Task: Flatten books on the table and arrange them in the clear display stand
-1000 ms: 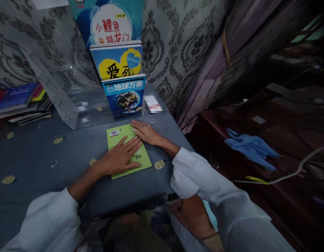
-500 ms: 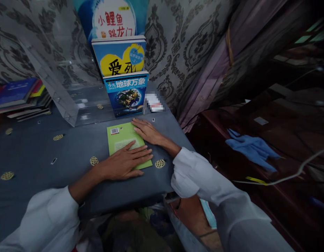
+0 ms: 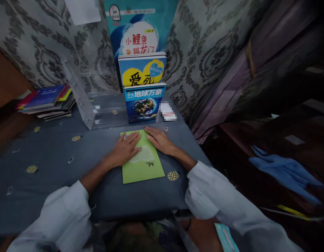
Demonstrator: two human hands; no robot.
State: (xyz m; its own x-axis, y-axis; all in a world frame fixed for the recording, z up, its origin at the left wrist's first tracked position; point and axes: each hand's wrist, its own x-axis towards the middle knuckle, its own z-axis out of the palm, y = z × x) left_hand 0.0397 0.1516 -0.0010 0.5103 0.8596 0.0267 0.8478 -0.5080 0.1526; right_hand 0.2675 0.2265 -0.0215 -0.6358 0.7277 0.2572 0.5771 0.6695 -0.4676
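A thin green book (image 3: 143, 171) lies flat on the dark tablecloth, its back cover with a pale text box facing up. My left hand (image 3: 126, 148) rests flat across its upper left part, fingers stretched out and covering most of the barcode. At the book's upper right edge lies my right hand (image 3: 160, 140), fingers extended and partly on the cover. Neither hand grips anything. Just beyond the book, a blue book with a globe on its cover (image 3: 144, 105) stands in a clear stepped rack.
Behind the globe book stand a blue and yellow book (image 3: 127, 70) and a tall teal book (image 3: 140, 15). The clear acrylic rack (image 3: 89, 117) has a side wall on the left. A stack of books (image 3: 50, 99) lies far left. Blue cloth (image 3: 280, 171) lies to the right.
My left hand has slid from the lower part of the green book up to its upper left, uncovering the lower cover. My right hand stays by the upper right edge. The view has shifted.
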